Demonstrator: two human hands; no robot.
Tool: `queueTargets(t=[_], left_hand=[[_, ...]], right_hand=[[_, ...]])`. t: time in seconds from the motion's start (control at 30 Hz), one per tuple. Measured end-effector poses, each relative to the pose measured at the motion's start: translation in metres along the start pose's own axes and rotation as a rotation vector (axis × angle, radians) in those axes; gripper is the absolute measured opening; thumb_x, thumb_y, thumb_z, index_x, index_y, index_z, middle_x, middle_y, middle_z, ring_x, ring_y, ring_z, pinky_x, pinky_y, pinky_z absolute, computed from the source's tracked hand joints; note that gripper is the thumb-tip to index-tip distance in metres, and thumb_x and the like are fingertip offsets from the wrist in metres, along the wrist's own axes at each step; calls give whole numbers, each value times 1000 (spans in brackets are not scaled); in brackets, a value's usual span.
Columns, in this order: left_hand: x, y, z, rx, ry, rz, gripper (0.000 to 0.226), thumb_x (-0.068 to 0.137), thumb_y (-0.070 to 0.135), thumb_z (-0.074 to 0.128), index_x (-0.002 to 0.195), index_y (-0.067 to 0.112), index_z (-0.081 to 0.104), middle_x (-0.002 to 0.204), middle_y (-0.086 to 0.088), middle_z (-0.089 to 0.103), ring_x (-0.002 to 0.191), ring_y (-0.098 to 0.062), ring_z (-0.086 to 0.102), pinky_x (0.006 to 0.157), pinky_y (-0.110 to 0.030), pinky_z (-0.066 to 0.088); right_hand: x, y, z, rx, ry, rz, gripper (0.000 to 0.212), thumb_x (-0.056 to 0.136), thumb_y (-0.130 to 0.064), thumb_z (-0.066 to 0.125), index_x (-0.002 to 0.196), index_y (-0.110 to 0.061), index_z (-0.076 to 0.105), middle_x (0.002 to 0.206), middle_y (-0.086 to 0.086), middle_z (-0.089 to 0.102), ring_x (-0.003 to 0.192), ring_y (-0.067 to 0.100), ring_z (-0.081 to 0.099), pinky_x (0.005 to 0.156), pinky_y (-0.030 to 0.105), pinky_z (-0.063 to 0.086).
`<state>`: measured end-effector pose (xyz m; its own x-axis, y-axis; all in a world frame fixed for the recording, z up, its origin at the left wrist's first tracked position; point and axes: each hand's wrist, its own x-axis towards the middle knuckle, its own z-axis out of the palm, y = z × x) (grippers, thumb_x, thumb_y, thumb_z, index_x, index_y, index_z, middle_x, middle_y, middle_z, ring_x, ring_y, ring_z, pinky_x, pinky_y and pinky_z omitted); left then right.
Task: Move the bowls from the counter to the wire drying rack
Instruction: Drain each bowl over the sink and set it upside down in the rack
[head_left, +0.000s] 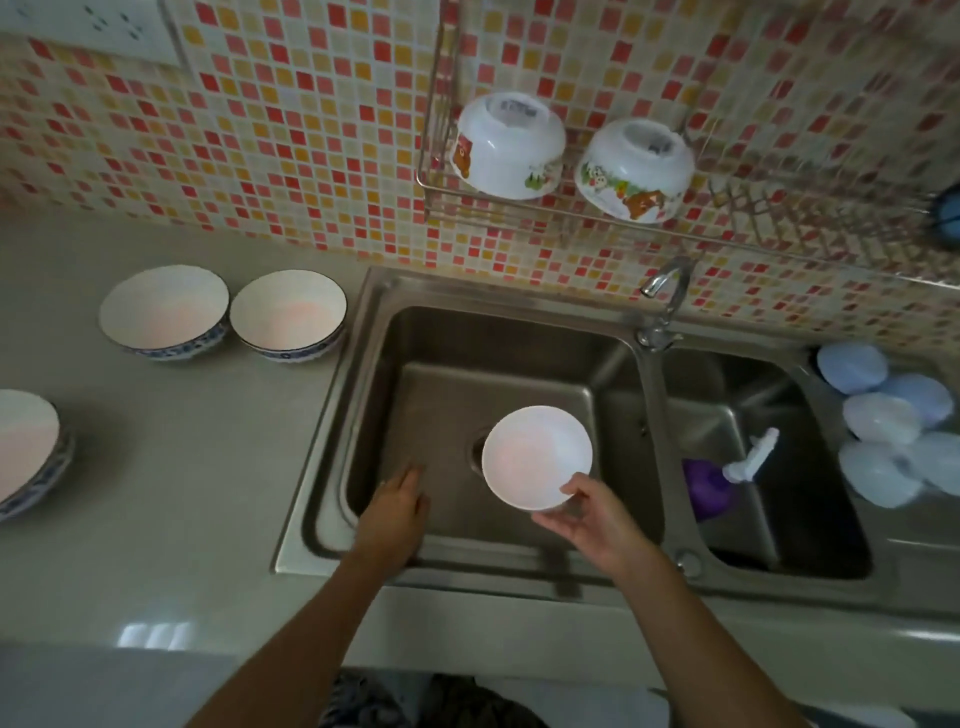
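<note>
My right hand grips a small white bowl by its near rim, held upright over the left sink basin. My left hand is flat and empty over the basin's left side, fingers together. Two blue-patterned bowls stand upright side by side on the counter left of the sink. A third, larger bowl sits at the far left edge. On the wall-mounted wire drying rack two white cartoon-printed bowls rest upside down.
A double steel sink fills the middle, its faucet at the back between the basins. A purple spray bottle lies in the right basin. Several pale blue lids are stacked at the right. Mosaic tiles cover the wall.
</note>
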<state>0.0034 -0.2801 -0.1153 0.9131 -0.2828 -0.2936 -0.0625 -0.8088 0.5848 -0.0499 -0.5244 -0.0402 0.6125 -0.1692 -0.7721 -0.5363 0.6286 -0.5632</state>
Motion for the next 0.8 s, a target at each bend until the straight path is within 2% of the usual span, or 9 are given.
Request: queueTargets(t=[0.13, 0.23, 0.3, 0.43, 0.53, 0.63, 0.8], left_hand=[[-11, -7, 14, 154, 20, 56, 62, 96, 43, 25, 145, 7, 31, 152, -15, 32, 142, -28, 27, 117, -35, 12], [-11, -6, 17, 210, 41, 78, 72, 93, 53, 15, 148, 8, 24, 155, -10, 28, 145, -22, 20, 118, -33, 7], [-13, -3, 15, 218, 53, 89, 78, 89, 56, 8, 148, 8, 25, 154, -10, 29, 144, -21, 21, 119, -32, 9], [-13, 1, 13, 181, 74, 53, 70, 95, 52, 23, 148, 7, 23, 155, -10, 28, 145, -20, 21, 117, -29, 14], [-13, 1, 12, 167, 69, 22, 72, 94, 56, 24, 148, 8, 24, 155, -9, 28, 145, -19, 20, 117, -29, 15], [-12, 1, 13, 168, 49, 2, 76, 93, 61, 20, 149, 10, 22, 156, -7, 26, 145, -17, 18, 118, -31, 18], [-13, 1, 13, 174, 55, 2, 79, 92, 63, 21, 148, 8, 23, 155, -9, 28, 144, -19, 21, 117, -31, 19]], right_hand=[[9, 5, -16, 0, 38, 9, 46, 87, 2, 53, 132, -5, 49, 122, 18, 52, 113, 39, 55, 74, 44, 62], [17, 9, -22, 31, 71, -5, 50, 86, 2, 56, 135, -5, 50, 124, 15, 54, 114, 36, 55, 72, 43, 62], [22, 10, -23, 40, 78, -33, 51, 85, 3, 58, 134, -8, 51, 127, 14, 55, 114, 35, 56, 73, 43, 62], [31, 9, -22, 19, 107, -111, 50, 84, 6, 62, 132, -6, 53, 126, 14, 60, 112, 33, 60, 72, 42, 62], [37, 9, -25, -8, 137, -145, 54, 81, 7, 66, 132, -6, 54, 131, 15, 59, 117, 36, 58, 69, 40, 61], [40, 8, -26, -70, 160, -176, 61, 78, 4, 72, 134, -10, 53, 134, 9, 58, 121, 33, 55, 76, 41, 61], [40, 7, -23, -144, 189, -241, 61, 75, 2, 76, 131, -9, 53, 130, 6, 60, 119, 29, 57, 82, 43, 60]])
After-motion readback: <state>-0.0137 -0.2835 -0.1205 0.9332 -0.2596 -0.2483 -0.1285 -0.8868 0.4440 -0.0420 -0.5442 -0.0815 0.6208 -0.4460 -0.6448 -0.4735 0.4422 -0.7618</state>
